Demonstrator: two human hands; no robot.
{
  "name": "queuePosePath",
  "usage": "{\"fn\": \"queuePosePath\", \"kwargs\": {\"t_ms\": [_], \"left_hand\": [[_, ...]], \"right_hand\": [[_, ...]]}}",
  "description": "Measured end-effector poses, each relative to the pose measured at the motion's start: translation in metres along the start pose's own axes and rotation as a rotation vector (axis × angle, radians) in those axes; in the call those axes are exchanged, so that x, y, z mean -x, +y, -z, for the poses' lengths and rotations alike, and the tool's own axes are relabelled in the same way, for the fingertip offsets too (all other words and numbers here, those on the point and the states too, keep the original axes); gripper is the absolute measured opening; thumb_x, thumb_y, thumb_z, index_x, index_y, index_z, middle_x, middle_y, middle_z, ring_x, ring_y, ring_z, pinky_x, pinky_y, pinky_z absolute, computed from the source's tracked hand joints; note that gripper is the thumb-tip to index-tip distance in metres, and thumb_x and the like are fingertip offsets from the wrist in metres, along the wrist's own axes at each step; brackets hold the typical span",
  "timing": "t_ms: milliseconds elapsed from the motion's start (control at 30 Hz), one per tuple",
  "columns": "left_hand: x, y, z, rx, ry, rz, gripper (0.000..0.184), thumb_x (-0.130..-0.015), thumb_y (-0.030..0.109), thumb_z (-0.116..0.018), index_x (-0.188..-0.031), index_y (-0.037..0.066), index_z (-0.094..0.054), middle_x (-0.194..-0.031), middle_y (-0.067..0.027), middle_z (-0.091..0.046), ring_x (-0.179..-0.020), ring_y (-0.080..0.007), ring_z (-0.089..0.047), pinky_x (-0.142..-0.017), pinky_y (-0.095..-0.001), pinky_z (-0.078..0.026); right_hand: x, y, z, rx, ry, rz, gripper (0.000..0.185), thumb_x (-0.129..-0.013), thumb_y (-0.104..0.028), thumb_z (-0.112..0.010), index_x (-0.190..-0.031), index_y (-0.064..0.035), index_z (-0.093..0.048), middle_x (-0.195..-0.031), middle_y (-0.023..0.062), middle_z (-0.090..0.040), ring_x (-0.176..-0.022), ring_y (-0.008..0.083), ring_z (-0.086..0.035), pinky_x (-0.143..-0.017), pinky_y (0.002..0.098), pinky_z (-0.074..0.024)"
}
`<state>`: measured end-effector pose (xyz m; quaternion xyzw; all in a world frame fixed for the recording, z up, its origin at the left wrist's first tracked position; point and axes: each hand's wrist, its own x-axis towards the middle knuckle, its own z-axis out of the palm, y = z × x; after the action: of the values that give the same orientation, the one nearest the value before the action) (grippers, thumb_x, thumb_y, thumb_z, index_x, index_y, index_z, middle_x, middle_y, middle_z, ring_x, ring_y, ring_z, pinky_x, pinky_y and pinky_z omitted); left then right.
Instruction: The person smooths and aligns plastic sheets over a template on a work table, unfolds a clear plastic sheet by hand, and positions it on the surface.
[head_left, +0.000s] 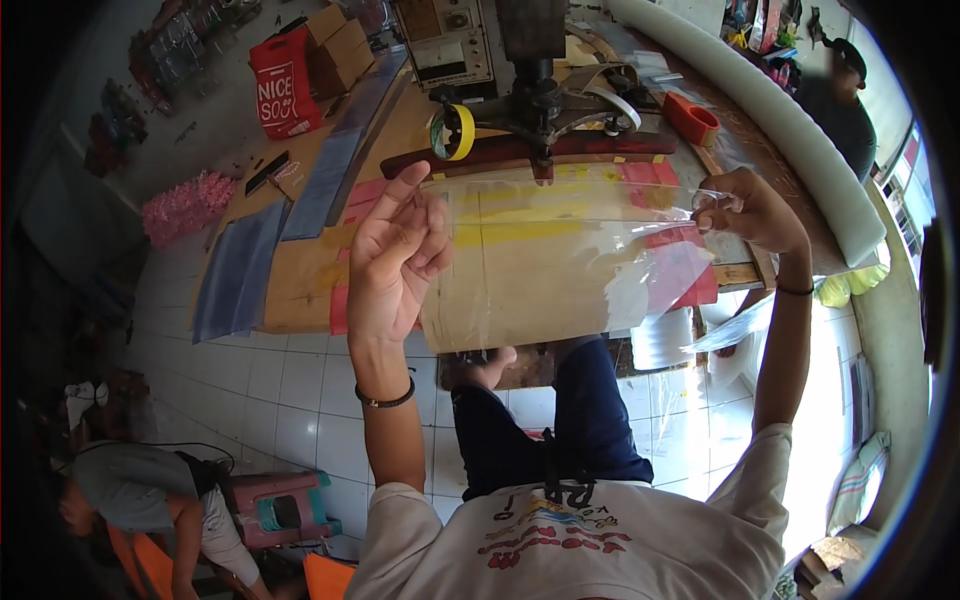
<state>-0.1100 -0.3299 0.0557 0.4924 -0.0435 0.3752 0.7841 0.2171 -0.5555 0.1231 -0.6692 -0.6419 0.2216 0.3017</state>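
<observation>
A clear plastic sheet (530, 300) is stretched between my two hands above the front of the worktable, its lower edge hanging over my legs. My left hand (395, 265) is closed at the sheet's upper left side, with the index finger pointing up. At the right end, my right hand (755, 212) pinches the sheet's corner, where the plastic creases. Beneath the sheet, yellow and pink-red patches show through on the tabletop. Just beyond it stands a machine's dark press head (543, 125) with a long reddish-brown bar (600, 147) low across it.
A yellow tape roll (459, 133) hangs on the press. Bluish plastic strips (240, 270) and a phone (267, 172) lie left. A red tape dispenser (690, 118) and long white foam roll (790, 140) are at right. One person (150, 490) bends at lower left; another (840, 115) is at upper right.
</observation>
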Motion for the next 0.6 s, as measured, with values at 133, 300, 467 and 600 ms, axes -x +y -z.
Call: {"fn": "queuePosePath", "kwargs": {"t_ms": [133,300,467,600], "left_hand": [[-0.008,-0.005,0.002,0.007,0.071,-0.034,0.038,-0.096,0.006,-0.054,-0.134,0.002,-0.046,-0.083,-0.0013,-0.049,-0.062,-0.0058,-0.035,-0.058,-0.0209,-0.034],[-0.020,-0.009,0.009,-0.117,0.161,-0.131,0.031,-0.098,0.015,-0.058,-0.125,0.002,-0.052,-0.074,0.0031,-0.046,-0.060,-0.0047,-0.035,-0.055,-0.0208,-0.032],[-0.031,-0.014,0.013,-0.365,0.299,-0.293,0.025,-0.097,0.017,-0.061,-0.118,0.003,-0.057,-0.076,0.0031,-0.048,-0.058,-0.0028,-0.037,-0.054,-0.0210,-0.032],[-0.043,-0.020,0.020,-0.385,0.314,-0.297,0.024,-0.096,0.015,-0.062,-0.116,0.002,-0.058,-0.080,0.0006,-0.056,-0.059,-0.0042,-0.041,-0.054,-0.0217,-0.034]], "right_hand": [[0.000,0.005,0.002,-0.122,0.032,-0.024,0.020,-0.090,-0.020,-0.070,-0.091,-0.0006,-0.066,-0.077,0.0028,-0.066,-0.069,0.0094,-0.059,-0.070,0.0264,-0.0483],[-0.002,0.020,0.003,-0.230,0.206,0.014,0.021,-0.094,-0.023,-0.065,-0.094,-0.0019,-0.065,-0.080,0.0013,-0.065,-0.072,0.0090,-0.060,-0.068,0.0253,-0.0494],[-0.010,0.007,0.000,-0.223,0.387,0.018,0.026,-0.097,-0.029,-0.061,-0.099,-0.0041,-0.065,-0.078,0.0001,-0.064,-0.072,0.0074,-0.060,-0.068,0.0260,-0.0521],[-0.013,0.000,-0.003,-0.320,0.479,0.029,0.028,-0.097,-0.031,-0.060,-0.102,-0.0034,-0.064,-0.079,-0.0009,-0.064,-0.069,0.0052,-0.058,-0.060,0.0257,-0.0563]]}}
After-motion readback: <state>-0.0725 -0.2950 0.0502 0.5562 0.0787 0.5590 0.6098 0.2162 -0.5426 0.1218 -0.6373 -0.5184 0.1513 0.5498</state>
